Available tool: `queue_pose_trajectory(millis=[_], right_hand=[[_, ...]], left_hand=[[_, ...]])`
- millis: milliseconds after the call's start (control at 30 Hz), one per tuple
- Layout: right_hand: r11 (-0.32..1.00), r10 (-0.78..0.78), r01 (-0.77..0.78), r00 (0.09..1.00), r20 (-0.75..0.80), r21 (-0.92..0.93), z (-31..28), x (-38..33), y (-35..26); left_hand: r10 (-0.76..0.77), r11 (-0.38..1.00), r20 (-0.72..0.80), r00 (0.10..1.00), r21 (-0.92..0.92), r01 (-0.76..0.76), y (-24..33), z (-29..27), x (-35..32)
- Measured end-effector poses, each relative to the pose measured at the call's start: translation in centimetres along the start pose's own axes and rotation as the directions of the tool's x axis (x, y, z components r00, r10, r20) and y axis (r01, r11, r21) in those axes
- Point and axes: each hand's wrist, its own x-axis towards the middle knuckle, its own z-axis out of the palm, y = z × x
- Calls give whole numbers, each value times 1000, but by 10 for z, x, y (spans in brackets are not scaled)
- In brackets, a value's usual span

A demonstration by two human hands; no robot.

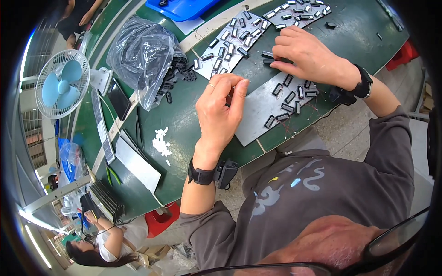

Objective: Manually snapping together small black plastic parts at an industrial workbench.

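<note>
My left hand [219, 105] is raised over the near board's left end, thumb and fingertips pinched together. Whatever is between them is too small or hidden to make out. Farther right, my right hand [301, 54] has its fingers closed at a small black rectangular part [268, 60], which shows beside the thumb tip. Beneath and between the hands lies a grey board [253, 114] carrying several small black-framed parts with pale faces [289, 97] and thin wires. A second board [205, 69] beyond my left hand is covered with similar parts.
A third loaded board [276, 19] lies at the back. To the left are a clear plastic bag [142, 57], loose black pieces [177, 73], white bits [161, 142], a phone [119, 99], green-handled pliers [113, 175] and a fan [63, 83]. A blue tray [184, 11] stands behind. Other people sit nearby.
</note>
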Motion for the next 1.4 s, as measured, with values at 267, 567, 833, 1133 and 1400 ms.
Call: queue_pose_trajectory(millis=[267,567,833,1133,1400], right_hand=[[992,126,-125,984,128,-15,4,5,8],[954,150,-172,983,108,246,-29,2,3],[954,178,-213,969,173,213,-25,-27,14],[963,183,-216,963,199,161,-15,-21,1],[859,-23,6,999,27,512,-18,14,-16]], left_hand=[[87,996,-31,996,8,-87,-2,1,-2],[81,989,112,990,118,-94,-5,11,-3],[225,927,264,938,238,-289,17,29,6],[144,965,286,947,170,-199,18,30,-5],[43,991,-86,995,131,-31,27,20,6]])
